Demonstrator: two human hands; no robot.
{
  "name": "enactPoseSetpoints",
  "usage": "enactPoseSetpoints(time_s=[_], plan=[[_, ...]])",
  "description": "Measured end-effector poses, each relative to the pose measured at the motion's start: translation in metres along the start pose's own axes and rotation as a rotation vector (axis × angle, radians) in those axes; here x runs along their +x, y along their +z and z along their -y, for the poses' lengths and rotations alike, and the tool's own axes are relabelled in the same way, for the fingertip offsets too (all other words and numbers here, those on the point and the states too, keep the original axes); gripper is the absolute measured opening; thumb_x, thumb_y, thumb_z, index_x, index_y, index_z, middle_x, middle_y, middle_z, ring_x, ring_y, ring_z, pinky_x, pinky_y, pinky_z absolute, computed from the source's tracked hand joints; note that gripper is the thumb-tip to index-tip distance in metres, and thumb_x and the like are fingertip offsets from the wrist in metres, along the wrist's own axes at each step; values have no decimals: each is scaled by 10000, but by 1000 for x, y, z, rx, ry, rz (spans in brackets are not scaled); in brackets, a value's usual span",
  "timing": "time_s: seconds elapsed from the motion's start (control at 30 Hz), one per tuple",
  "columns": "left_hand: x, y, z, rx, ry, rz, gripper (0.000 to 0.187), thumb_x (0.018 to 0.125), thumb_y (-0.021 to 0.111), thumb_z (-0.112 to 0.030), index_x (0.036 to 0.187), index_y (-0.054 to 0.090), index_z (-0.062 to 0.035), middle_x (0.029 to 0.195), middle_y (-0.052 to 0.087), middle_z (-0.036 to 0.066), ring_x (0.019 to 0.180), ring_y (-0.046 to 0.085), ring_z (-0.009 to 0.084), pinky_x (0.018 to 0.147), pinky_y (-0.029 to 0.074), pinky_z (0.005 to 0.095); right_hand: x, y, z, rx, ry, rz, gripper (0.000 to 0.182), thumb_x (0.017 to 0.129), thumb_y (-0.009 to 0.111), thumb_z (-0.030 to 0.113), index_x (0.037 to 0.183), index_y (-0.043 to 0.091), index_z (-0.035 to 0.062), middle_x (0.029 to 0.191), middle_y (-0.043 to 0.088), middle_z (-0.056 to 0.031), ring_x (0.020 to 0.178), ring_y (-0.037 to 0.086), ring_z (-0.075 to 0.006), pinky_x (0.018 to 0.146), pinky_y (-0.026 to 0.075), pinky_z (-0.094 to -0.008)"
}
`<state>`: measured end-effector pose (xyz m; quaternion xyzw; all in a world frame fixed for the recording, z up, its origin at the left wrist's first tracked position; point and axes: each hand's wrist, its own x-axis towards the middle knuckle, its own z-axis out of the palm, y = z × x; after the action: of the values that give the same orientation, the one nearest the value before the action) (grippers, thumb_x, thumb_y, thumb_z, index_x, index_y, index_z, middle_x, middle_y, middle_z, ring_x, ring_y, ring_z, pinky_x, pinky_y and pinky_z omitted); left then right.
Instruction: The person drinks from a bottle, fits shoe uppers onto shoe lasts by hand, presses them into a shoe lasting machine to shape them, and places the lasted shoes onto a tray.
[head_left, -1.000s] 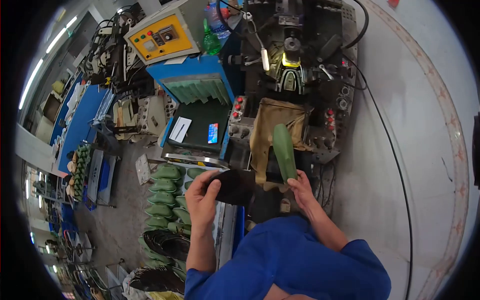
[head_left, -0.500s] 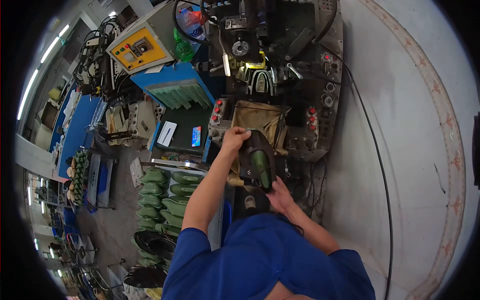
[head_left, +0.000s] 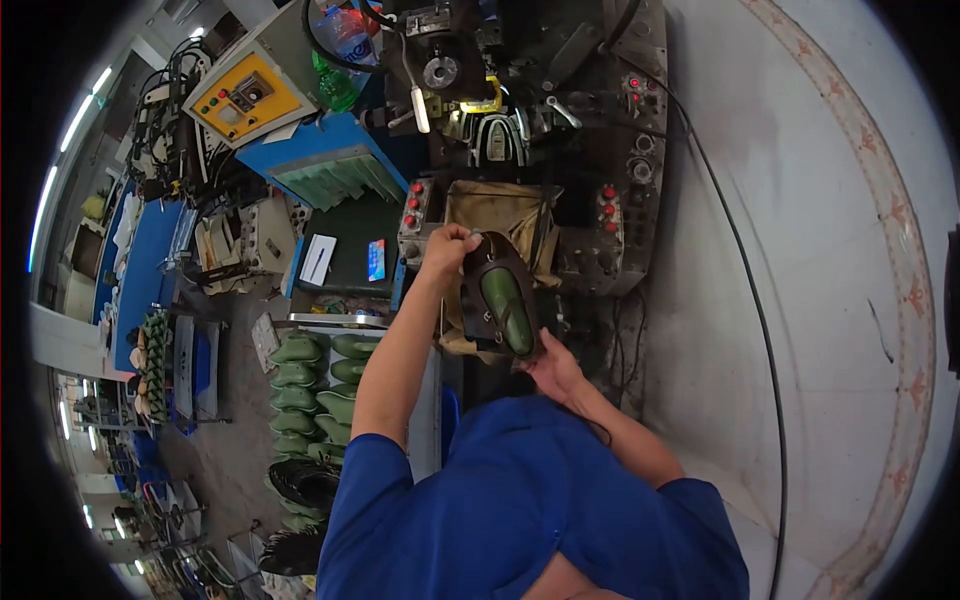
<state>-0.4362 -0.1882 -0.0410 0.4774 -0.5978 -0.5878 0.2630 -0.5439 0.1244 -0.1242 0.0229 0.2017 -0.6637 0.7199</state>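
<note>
head view: green last [head_left: 507, 305] half hidden inside dark upper [head_left: 480, 300]

A yellow control box [head_left: 240, 95] sits far up-left of the fingers; green shoe lasts [head_left: 300, 375] stack below-left; a phone [head_left: 376, 260] lies just left; a tan cloth [head_left: 500, 215], possibly canvas, hangs just above.

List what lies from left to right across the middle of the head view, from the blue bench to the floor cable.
blue bench → white card → phone → left hand → dark shoe upper on its green last → red machine buttons → black cable
</note>
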Motion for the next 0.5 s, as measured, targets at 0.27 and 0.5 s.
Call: enactPoseSetpoints(time_s=[0.27, 0.5], plan=[[4, 0, 15, 35, 44, -55, 177, 912, 847, -108, 861, 694, -37, 766, 620, -28, 700, 529, 99, 649, 434, 308, 3, 5, -1, -168, -106, -92, 177, 1087, 693, 341, 1103, 701, 165, 979, 742, 39, 807, 647, -95, 702, 474, -273], [11, -1, 22, 31, 46, -68, 195, 910, 856, -121, 855, 684, -45, 739, 605, -27, 653, 506, 98, 608, 420, 310, 4, 4, -3, -187, -130, -112, 178, 1064, 730, 331, 1081, 692, 158, 937, 736, 33, 758, 640, -98, 660, 462, -277]])
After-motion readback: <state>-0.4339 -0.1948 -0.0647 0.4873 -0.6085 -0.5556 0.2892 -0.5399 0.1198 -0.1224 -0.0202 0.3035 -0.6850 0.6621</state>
